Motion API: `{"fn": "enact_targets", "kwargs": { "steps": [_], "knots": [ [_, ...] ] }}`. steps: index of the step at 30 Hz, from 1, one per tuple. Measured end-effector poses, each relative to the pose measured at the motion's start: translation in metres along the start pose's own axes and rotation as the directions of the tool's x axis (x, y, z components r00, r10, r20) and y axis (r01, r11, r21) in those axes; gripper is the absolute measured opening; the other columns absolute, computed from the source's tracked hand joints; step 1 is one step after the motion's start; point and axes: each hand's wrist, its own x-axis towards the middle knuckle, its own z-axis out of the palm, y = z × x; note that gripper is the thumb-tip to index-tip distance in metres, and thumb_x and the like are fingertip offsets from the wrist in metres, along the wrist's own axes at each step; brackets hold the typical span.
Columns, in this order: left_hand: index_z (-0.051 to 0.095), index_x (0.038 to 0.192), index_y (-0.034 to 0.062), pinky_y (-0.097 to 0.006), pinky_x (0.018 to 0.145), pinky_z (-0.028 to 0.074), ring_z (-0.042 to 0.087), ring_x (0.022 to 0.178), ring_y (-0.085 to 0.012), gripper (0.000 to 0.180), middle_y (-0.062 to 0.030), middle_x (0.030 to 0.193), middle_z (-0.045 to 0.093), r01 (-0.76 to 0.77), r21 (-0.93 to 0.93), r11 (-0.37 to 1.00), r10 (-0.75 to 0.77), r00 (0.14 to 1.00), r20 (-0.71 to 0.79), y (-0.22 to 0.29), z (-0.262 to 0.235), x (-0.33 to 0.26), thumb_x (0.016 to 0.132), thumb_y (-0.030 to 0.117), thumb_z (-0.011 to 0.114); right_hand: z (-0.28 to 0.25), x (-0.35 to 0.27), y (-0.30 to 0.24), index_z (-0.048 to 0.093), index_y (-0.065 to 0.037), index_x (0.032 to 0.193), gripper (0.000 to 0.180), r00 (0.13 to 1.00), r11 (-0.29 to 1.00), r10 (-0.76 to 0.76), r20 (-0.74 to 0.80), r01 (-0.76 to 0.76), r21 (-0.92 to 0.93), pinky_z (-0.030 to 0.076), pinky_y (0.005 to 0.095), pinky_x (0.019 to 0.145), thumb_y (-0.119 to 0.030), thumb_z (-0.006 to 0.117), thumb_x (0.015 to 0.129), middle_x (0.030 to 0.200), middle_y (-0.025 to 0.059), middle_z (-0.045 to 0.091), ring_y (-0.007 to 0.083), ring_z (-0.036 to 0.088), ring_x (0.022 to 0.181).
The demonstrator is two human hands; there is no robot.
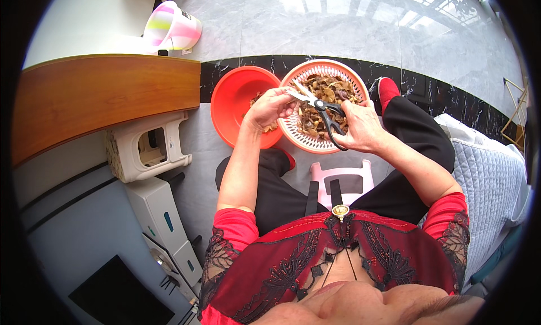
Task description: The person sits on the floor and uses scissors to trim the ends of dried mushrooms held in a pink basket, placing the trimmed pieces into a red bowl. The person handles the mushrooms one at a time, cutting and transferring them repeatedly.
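Note:
My right hand (363, 125) grips a pair of scissors (321, 105) with black handles and silver blades, which point left toward my other hand. My left hand (271, 108) is closed in a pinch right at the blade tips; what sits between its fingers is too small to make out. Below the scissors stands a round basket (290, 133), pink-rimmed with white slotted sides, heaped with brown pieces that look like mushrooms (329, 91). Touching it on the left is a red-orange basin (231, 108). A few similar brown pieces lie in that basin, partly hidden by my left hand and wrist.
A pink plastic stool (341, 170) is between my legs. To the left are a wooden board (107, 102), a beige plastic stool (152, 150) and a white box-like unit (160, 212). A multicoloured bucket (174, 29) stands far left. Quilted pale fabric (487, 170) lies at right.

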Motion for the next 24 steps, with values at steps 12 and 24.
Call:
{"fn": "enact_targets", "kwargs": {
  "steps": [12,24],
  "knots": [
    [0.055,0.095,0.0042,-0.019,0.049,0.038,0.050,0.058,-0.0084,0.016,-0.0022,0.072,0.054,0.007,-0.061,0.998,-0.003,0.997,0.079,-0.001,0.001,-0.002,0.097,0.017,0.045,0.003,-0.001,0.000,0.049,-0.002,0.083,0.051,0.999,0.998,0.011,0.044,-0.013,0.056,0.036,0.0413,0.082,-0.048,0.068,0.071,0.069,0.0177,0.057,0.0344,0.058,0.070],
    [0.056,0.094,0.0045,-0.019,0.053,0.040,0.049,0.060,-0.0075,0.015,-0.0014,0.078,0.055,-0.041,-0.063,0.997,0.043,0.999,0.022,0.000,0.003,-0.001,0.096,0.018,0.050,-0.004,0.002,0.000,0.053,0.006,0.091,0.066,0.987,0.972,0.103,0.124,-0.126,0.198,0.047,0.0442,0.078,-0.056,0.066,0.073,0.078,0.0244,0.063,0.0381,0.064,0.080]
  ]
}}
